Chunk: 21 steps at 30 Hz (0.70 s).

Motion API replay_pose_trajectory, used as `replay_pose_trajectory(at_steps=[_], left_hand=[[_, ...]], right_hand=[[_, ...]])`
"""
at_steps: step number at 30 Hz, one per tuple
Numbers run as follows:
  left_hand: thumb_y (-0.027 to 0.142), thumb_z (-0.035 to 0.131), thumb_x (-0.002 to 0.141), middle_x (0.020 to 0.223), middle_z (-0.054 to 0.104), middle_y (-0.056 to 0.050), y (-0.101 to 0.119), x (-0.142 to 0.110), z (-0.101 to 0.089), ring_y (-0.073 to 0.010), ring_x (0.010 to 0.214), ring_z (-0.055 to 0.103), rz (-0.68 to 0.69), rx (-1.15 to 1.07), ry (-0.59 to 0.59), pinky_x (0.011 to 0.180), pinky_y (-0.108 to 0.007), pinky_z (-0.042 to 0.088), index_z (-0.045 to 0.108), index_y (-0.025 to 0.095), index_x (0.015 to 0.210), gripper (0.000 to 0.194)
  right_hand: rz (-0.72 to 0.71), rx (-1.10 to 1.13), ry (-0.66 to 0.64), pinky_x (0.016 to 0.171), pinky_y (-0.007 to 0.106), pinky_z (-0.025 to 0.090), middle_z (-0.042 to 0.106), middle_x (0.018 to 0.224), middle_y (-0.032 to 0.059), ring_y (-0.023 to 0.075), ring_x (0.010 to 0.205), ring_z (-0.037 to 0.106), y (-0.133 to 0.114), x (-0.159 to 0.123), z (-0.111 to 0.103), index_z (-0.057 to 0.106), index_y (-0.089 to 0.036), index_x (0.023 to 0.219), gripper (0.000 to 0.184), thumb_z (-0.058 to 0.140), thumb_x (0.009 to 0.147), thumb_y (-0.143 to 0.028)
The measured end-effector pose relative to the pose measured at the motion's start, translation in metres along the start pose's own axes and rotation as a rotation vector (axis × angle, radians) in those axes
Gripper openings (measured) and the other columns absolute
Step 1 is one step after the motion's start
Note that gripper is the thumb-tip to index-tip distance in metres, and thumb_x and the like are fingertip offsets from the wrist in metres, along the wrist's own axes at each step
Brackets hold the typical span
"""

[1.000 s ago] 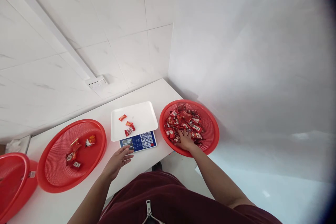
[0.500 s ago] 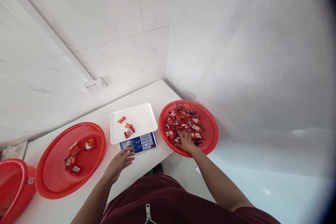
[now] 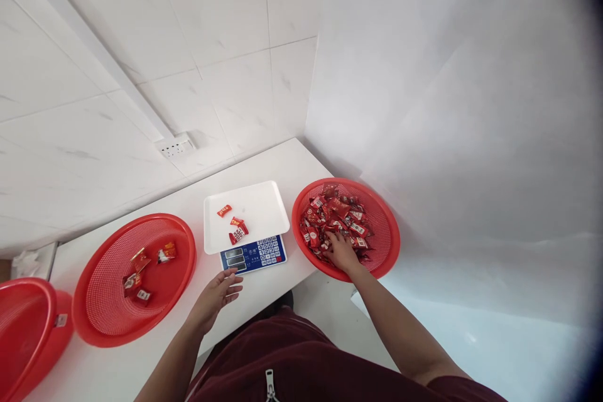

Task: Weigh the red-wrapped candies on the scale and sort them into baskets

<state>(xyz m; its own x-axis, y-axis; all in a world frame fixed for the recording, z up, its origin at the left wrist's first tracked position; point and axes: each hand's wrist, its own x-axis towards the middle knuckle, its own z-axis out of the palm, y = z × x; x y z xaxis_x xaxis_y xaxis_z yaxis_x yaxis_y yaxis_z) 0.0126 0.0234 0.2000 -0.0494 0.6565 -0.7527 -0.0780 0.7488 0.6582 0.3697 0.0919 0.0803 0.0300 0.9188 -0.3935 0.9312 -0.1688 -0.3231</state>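
My right hand (image 3: 342,254) reaches into a red mesh basket (image 3: 390,235) at the right, its fingers bent down onto a heap of small red wrapped snack packets (image 3: 336,208). The fingertips touch the packets, and none is lifted clear of the heap. My left hand (image 3: 215,294) hovers, fingers apart and nothing in it, at the near edge of a blue digital scale (image 3: 257,255). On the scale rests a white tray (image 3: 264,207), which carries a few loose red packets (image 3: 238,230).
Left of the scale, a second red mesh basket (image 3: 102,282) holds several packets. Another red basket (image 3: 59,352) stands at the far left edge. The white table (image 3: 292,160) meets a tiled wall with a power socket (image 3: 175,146) behind and a grey wall at the right.
The view has shifted slightly, so everything sits a little further right. My right hand's fingers have curled more into the packets. My left hand stays by the scale.
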Motion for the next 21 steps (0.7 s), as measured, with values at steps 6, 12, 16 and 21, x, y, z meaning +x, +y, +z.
replay_pose_trajectory(at_steps=[6, 12, 16, 21], left_hand=[[0.050, 0.071, 0.066, 0.100, 0.067, -0.009, 0.006, 0.006, -0.005, -0.0181, 0.087, 0.063, 0.028, 0.006, -0.044, 0.085, -0.035, 0.047, 0.057, 0.019, 0.103, 0.051], [0.045, 0.070, 0.069, 0.099, 0.067, -0.009, 0.003, 0.007, -0.013, -0.0170, 0.084, 0.063, 0.007, 0.018, -0.086, 0.083, -0.034, 0.047, 0.057, 0.019, 0.103, 0.045], [0.046, 0.071, 0.068, 0.098, 0.067, -0.008, 0.000, 0.005, -0.019, -0.0169, 0.084, 0.063, 0.009, 0.022, -0.140, 0.083, -0.033, 0.047, 0.057, 0.019, 0.102, 0.046], [0.048, 0.071, 0.066, 0.099, 0.067, -0.009, -0.005, 0.007, -0.027, -0.0176, 0.085, 0.064, 0.012, 0.030, -0.196, 0.084, -0.034, 0.047, 0.057, 0.019, 0.100, 0.047]], right_hand=[[0.143, 0.255, 0.240, 0.088, 0.035, 0.040, 0.063, 0.110, 0.0115, 0.0258, 0.101, 0.057, 0.011, 0.001, -0.012, 0.052, -0.016, 0.122, 0.045, 0.052, 0.076, -0.018], [0.326, 0.656, 0.443, 0.078, 0.035, 0.046, 0.068, 0.095, 0.0066, 0.0250, 0.088, 0.062, 0.012, -0.021, -0.031, 0.063, -0.018, 0.099, 0.031, 0.054, 0.073, -0.031], [0.333, 0.825, 0.620, 0.079, 0.037, 0.047, 0.069, 0.092, 0.0047, 0.0241, 0.086, 0.062, 0.004, -0.038, -0.038, 0.063, -0.020, 0.095, 0.031, 0.058, 0.069, -0.036], [0.298, 1.130, 0.834, 0.078, 0.036, 0.051, 0.069, 0.091, 0.0037, 0.0210, 0.085, 0.063, -0.007, -0.047, -0.043, 0.061, -0.020, 0.091, 0.031, 0.064, 0.065, -0.037]])
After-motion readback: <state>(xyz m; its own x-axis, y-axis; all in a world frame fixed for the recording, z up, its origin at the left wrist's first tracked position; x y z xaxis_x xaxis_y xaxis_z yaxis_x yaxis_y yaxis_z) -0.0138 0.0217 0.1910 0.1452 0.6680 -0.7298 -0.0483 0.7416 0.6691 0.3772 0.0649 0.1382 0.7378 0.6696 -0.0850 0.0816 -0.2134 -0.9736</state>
